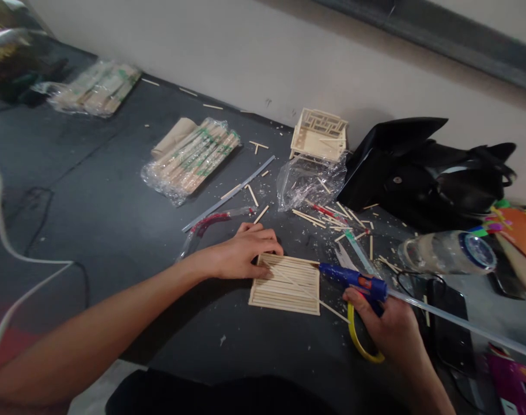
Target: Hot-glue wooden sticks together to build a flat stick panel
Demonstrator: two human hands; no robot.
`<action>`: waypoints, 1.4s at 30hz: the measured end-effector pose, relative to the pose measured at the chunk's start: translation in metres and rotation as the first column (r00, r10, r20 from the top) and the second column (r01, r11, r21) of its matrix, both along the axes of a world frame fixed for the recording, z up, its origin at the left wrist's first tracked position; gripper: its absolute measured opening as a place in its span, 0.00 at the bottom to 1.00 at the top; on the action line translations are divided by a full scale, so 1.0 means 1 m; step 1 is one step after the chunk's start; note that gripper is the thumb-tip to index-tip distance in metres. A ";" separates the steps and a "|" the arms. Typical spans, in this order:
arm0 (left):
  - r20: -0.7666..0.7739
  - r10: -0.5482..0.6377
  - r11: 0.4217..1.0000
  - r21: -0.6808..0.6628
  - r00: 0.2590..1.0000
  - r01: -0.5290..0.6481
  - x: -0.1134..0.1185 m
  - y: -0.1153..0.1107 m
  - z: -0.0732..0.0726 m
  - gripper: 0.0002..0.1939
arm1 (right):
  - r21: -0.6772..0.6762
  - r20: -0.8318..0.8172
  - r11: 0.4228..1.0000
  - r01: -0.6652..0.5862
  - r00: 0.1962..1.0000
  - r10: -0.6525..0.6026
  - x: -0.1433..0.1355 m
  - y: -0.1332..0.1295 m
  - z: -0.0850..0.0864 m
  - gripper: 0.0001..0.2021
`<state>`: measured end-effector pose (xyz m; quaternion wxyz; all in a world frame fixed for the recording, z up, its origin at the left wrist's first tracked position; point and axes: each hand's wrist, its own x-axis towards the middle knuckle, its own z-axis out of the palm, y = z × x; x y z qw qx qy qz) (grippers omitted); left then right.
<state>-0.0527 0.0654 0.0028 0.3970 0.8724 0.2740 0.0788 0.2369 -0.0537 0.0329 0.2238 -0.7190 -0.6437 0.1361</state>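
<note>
A small rectangular panel of thin wooden sticks (284,291) lies flat on the dark table in front of me. My left hand (256,253) grips its upper left corner, thumb on top and fingers curled over the far edge. A blue hot glue gun (353,280) is held in my right hand (390,323), its nozzle at the panel's upper right corner. From the gun's back runs a long clear glue stick (461,325). A yellow curved loop (360,343) shows below the gun, beside my right hand. One loose thin stick (334,311) slants from the panel's right edge toward it.
Beyond the panel lie scattered sticks (308,218), a clear plastic bag (295,184) and a small stick-built piece (318,138). Wrapped stick bundles (197,155) lie left. Rightward are a black bag (401,167), a clear jar (444,252) and a phone (453,328). A white cable (33,262) crosses the left.
</note>
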 end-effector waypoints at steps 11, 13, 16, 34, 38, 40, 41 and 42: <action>-0.006 -0.010 1.000 0.022 1.000 0.010 0.000 0.001 -0.001 0.11 | -0.077 -0.055 0.997 -0.014 0.998 0.010 0.002 0.002 -0.001 0.23; -0.014 -0.012 1.000 0.023 1.000 0.012 0.000 0.001 -0.001 0.11 | -0.094 -0.078 0.995 -0.019 0.997 0.012 0.002 0.002 0.000 0.23; -0.013 -0.014 1.000 0.027 1.000 0.014 0.000 0.001 -0.002 0.11 | -0.103 -0.095 0.995 -0.018 0.995 0.009 0.000 0.003 0.001 0.23; 0.016 -0.015 0.999 0.035 1.000 0.014 0.000 0.000 -0.003 0.11 | -0.001 -0.075 0.997 -0.075 0.994 0.074 -0.025 0.007 -0.003 0.22; 0.018 -0.019 0.999 0.050 1.000 0.018 0.000 0.001 -0.005 0.12 | -0.012 -0.073 0.988 -0.151 0.986 0.150 -0.032 0.010 -0.003 0.20; 0.016 -0.016 0.999 0.050 1.000 0.015 0.001 0.000 -0.006 0.13 | 0.022 -0.064 0.986 -0.167 0.984 0.168 -0.037 0.011 -0.003 0.18; 0.014 -0.013 0.999 0.047 1.000 0.012 0.001 0.000 -0.006 0.13 | 0.042 -0.063 0.984 -0.174 0.982 0.177 -0.039 0.012 -0.003 0.18; 0.013 -0.009 0.999 0.044 1.000 0.009 0.001 0.000 -0.006 0.14 | 0.056 -0.065 0.981 -0.184 0.980 0.188 -0.041 0.013 -0.003 0.17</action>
